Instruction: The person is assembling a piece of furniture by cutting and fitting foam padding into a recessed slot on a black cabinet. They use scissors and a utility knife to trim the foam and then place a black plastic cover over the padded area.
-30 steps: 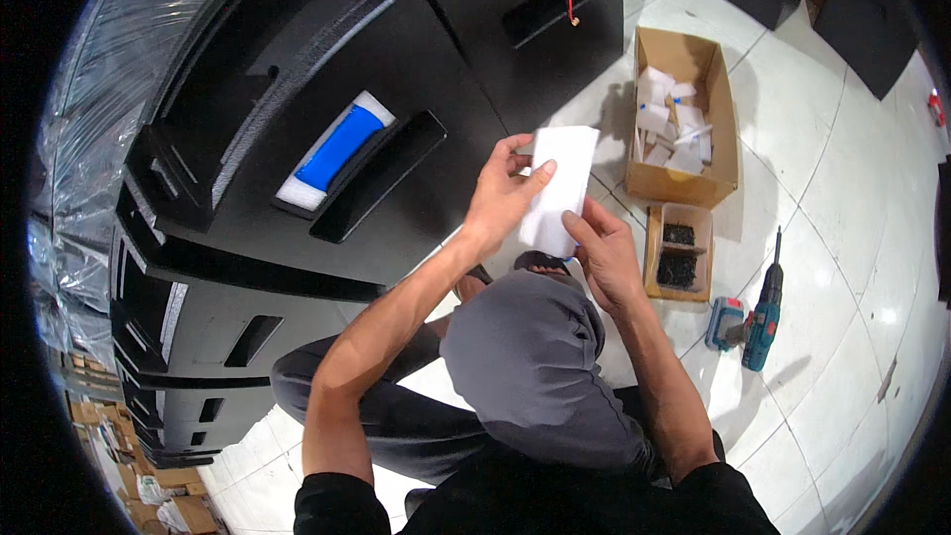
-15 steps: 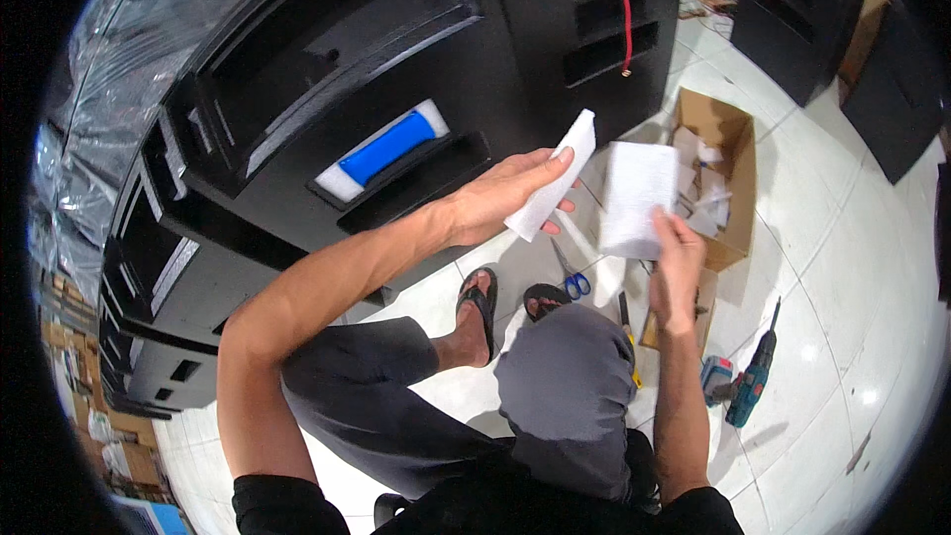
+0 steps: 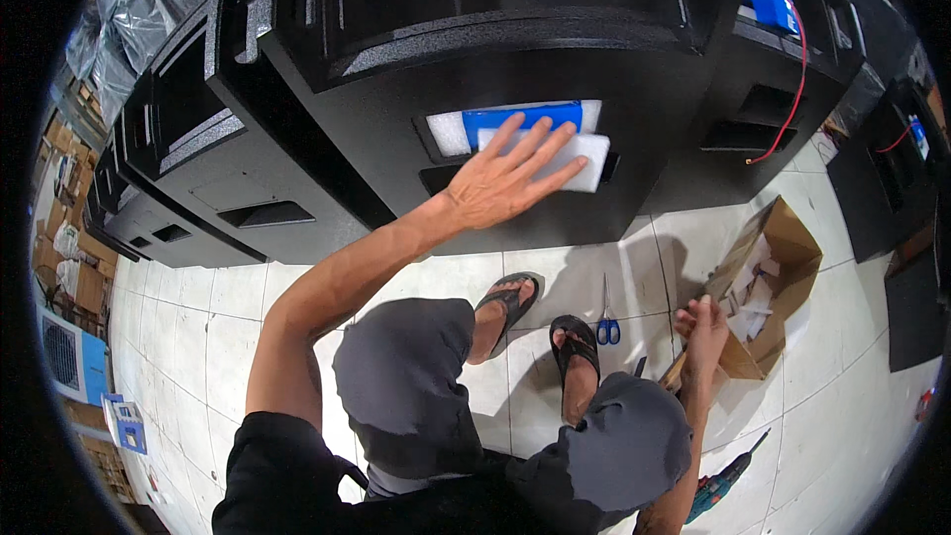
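Observation:
My left hand point(image 3: 505, 176) reaches over a white foam piece point(image 3: 591, 160), its fingers spread across it and pressing it at the front of a black cabinet point(image 3: 396, 94); the thumb is hidden. Behind the fingers, a blue wrapped pack point(image 3: 475, 127) sits in a rectangular slot, with white foam point(image 3: 448, 132) at its ends. The foam piece covers the pack's lower edge and part of a second slot. My right hand point(image 3: 703, 332) hangs by the near side of the cardboard box point(image 3: 792, 282), fingers loosely bent and nothing visible in them.
White scraps point(image 3: 753, 287) lie in the box. Blue-handled scissors point(image 3: 608, 330) rest on the tiles by my sandals. A cordless drill point(image 3: 723, 485) lies at lower right. Another cabinet point(image 3: 693, 154) at right carries a blue pack point(image 3: 776, 10) with a dangling red cable point(image 3: 798, 79).
My left hand has brought its foam piece up to the blue pack. The foam sheet has left my right hand, which is now beside the box. The view has turned to the left.

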A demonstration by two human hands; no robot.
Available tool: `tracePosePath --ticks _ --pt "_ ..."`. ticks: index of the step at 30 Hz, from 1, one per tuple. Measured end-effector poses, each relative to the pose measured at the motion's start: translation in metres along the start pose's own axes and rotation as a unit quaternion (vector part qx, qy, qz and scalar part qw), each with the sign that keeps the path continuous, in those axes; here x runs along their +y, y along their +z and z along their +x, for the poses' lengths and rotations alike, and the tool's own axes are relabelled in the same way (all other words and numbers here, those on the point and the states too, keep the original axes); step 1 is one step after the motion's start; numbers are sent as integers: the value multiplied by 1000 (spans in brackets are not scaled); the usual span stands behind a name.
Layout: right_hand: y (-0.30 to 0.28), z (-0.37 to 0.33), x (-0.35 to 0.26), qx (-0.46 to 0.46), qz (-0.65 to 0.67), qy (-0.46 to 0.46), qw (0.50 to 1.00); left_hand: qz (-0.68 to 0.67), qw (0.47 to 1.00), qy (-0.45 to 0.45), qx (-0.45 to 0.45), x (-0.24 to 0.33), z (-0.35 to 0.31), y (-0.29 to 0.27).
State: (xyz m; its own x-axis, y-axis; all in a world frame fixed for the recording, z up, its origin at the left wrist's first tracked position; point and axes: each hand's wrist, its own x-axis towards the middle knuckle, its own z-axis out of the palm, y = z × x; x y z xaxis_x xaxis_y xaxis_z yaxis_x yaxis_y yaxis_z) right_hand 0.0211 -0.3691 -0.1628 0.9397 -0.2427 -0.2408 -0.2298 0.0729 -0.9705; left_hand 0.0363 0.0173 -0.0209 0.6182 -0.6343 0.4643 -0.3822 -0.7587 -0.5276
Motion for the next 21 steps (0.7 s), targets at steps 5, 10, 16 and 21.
tracePosePath --ticks 5,10,16,21 --pt "48 -12 -1 -73 -50 -10 996 180 980 -62 -64 -14 -11 40" --pt "95 -33 -40 -147 -103 -90 980 184 977 -104 18 -7 -5 60" --pt "189 -6 -111 -53 -325 -663 673 209 967 -140 39 -11 -13 64" --pt "253 49 -80 -32 -377 -776 505 201 963 -171 54 -9 -10 69"
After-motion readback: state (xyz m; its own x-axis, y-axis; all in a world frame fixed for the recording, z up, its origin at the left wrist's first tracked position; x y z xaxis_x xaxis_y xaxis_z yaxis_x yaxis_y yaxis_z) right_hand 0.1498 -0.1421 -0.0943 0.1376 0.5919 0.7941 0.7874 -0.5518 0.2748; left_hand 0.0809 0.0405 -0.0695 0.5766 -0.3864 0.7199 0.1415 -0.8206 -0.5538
